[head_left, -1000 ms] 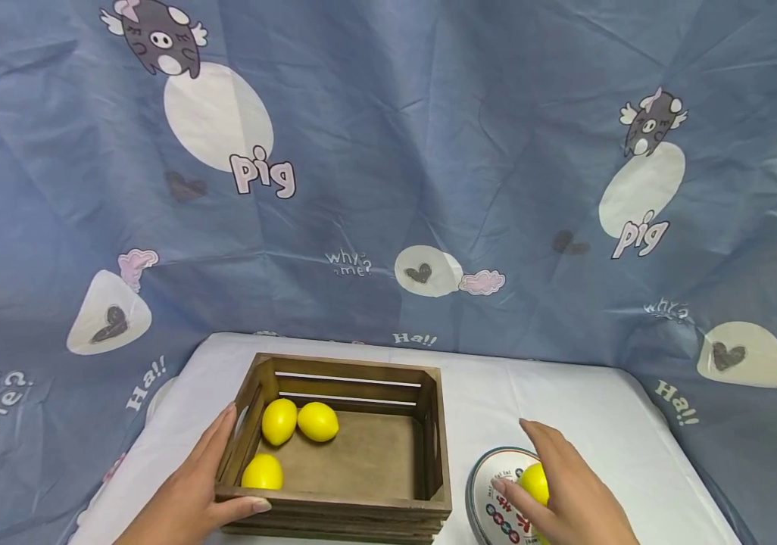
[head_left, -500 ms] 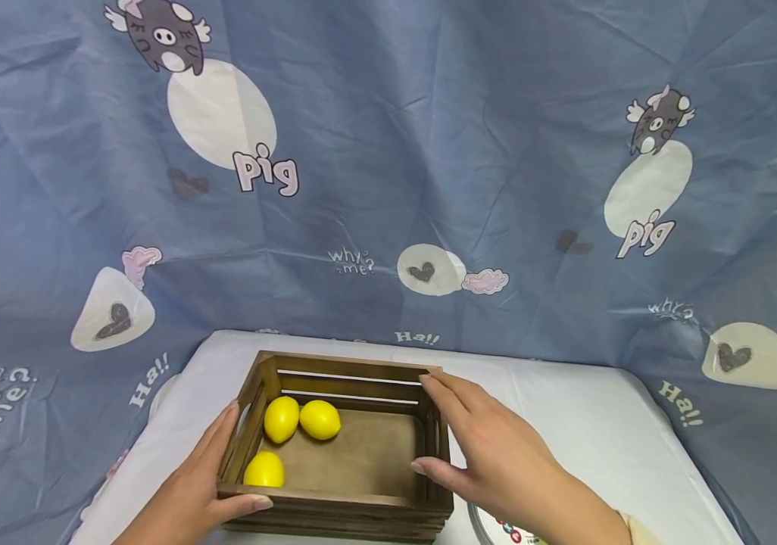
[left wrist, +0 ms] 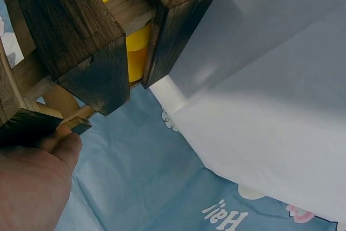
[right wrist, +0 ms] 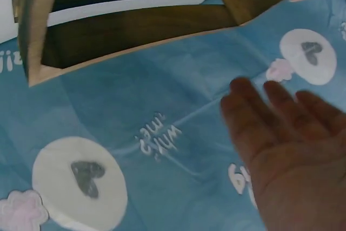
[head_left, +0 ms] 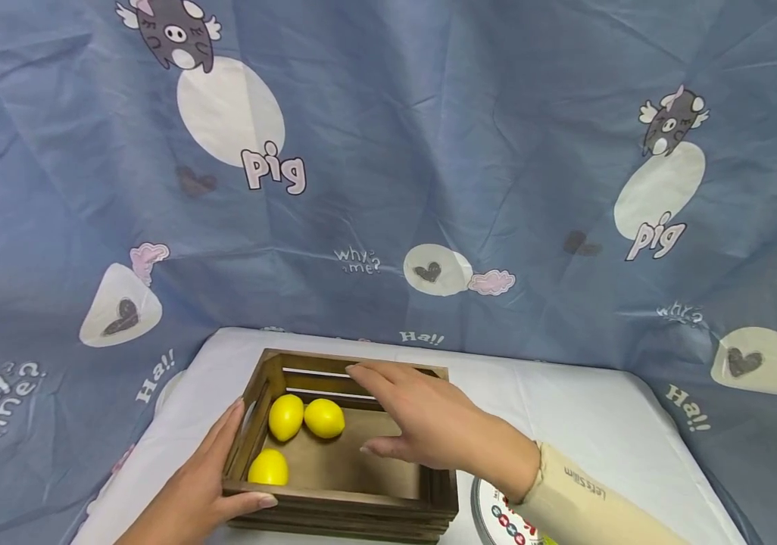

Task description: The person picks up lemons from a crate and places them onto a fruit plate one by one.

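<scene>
A dark wooden crate (head_left: 354, 506) stands on the white-covered table. Three yellow lemons lie inside: one lemon (head_left: 286, 417) at the back left, another lemon (head_left: 324, 418) beside it, a third lemon (head_left: 269, 468) at the front left. My left hand (head_left: 191, 481) grips the crate's front left corner, thumb over the front rim and fingers along the left side. Over the crate's right half hovers my right hand (head_left: 422, 416), fingers extended and thumb apart. The right wrist view shows the right palm (right wrist: 303, 171) with nothing in it.
Right of the crate sits a round plate (head_left: 494, 515) with printed marks, partly behind my right sleeve (head_left: 586, 492). A yellow-green bit (head_left: 548, 540) shows at the bottom edge. A blue printed cloth (head_left: 361, 189) hangs behind the table.
My right hand has travelled left from above the plate and a lemon there, past the crate's right end, to over its inside. My left hand keeps its place on the corner.
</scene>
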`<act>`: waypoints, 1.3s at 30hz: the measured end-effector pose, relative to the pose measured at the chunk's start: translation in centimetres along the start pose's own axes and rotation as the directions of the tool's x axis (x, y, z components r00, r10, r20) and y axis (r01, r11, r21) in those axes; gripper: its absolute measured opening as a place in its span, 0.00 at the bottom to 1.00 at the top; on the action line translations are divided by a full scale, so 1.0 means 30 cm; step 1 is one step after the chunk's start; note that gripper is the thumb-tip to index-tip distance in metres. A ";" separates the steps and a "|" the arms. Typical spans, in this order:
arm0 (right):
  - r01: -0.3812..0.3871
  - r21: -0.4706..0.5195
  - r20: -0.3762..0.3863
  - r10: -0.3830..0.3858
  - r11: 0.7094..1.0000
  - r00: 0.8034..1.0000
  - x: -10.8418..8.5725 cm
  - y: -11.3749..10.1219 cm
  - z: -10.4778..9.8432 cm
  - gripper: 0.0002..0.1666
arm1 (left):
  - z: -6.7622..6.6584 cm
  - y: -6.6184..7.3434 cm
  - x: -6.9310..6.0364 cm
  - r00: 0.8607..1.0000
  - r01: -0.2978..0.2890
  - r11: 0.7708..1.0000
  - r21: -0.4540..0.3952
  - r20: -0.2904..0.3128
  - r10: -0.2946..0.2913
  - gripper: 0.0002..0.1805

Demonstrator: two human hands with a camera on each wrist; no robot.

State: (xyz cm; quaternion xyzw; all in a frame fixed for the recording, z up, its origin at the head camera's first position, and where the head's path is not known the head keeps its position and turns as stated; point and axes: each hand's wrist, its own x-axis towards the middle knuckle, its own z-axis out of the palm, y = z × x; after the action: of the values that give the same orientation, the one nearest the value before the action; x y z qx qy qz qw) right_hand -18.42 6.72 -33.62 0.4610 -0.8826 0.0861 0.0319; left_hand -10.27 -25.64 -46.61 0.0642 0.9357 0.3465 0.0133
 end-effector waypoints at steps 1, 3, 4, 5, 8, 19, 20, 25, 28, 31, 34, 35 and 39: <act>0.002 0.007 0.024 -0.002 1.000 1.000 0.017 0.004 0.006 0.53 | 0.000 0.000 -0.001 1.000 -0.006 1.000 0.001 -0.004 0.006 0.77; 0.011 0.011 0.060 -0.012 1.000 0.998 0.052 0.009 0.022 0.53 | 0.000 0.000 -0.001 1.000 -0.026 1.000 0.000 -0.015 0.026 0.77; 0.014 0.010 0.075 -0.015 1.000 0.997 0.070 0.010 0.033 0.52 | 0.001 0.000 -0.002 0.999 -0.031 1.000 0.003 -0.019 0.031 0.76; 0.020 0.010 0.088 -0.021 1.000 0.996 0.088 0.011 0.046 0.52 | 0.001 0.000 -0.002 0.999 -0.040 0.999 0.004 -0.025 0.040 0.76; 0.032 0.006 0.141 -0.032 0.999 0.989 0.144 0.010 0.090 0.51 | 0.001 0.000 -0.005 0.999 -0.045 0.999 0.001 -0.031 0.045 0.76; 0.029 -0.107 0.324 0.007 0.994 0.946 0.292 -0.006 0.261 0.46 | 0.004 0.006 -0.006 0.998 -0.048 0.999 0.009 -0.049 0.048 0.76; 0.030 -0.130 0.329 0.014 0.991 0.944 0.303 -0.009 0.272 0.46 | 0.005 0.008 -0.006 0.998 -0.048 0.999 0.009 -0.049 0.048 0.76; 0.024 -0.204 0.340 0.048 0.979 0.939 0.348 -0.018 0.323 0.41 | 0.000 0.007 -0.007 0.998 -0.042 0.999 0.005 -0.046 0.042 0.76; 0.005 -0.229 0.349 0.077 0.973 0.934 0.366 -0.014 0.353 0.39 | -0.001 0.006 -0.008 0.998 -0.042 0.999 -0.001 -0.049 0.042 0.76; -0.029 -0.250 0.360 0.120 0.968 0.925 0.378 -0.004 0.379 0.39 | -0.002 0.008 -0.006 0.998 -0.042 0.999 -0.007 -0.044 0.041 0.75; -0.045 -0.258 0.365 0.141 0.965 0.920 0.383 0.005 0.403 0.39 | -0.003 0.008 -0.006 0.998 -0.041 0.999 -0.011 -0.042 0.040 0.75; -0.046 -0.261 0.364 0.142 0.964 0.921 0.383 0.008 0.410 0.39 | -0.004 0.008 -0.006 0.998 -0.041 0.999 -0.010 -0.043 0.041 0.75; -0.027 -0.275 0.351 0.127 0.961 0.928 0.376 0.018 0.435 0.37 | 0.000 0.010 -0.006 0.997 -0.054 0.998 -0.008 -0.055 0.054 0.75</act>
State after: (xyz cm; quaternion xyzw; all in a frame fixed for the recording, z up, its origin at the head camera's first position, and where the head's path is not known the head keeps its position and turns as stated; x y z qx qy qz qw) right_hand -25.03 -4.47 -44.99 0.4251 -0.8942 -0.1185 -0.0748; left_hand -10.05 -25.43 -46.42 0.0800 0.9321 0.3527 -0.0212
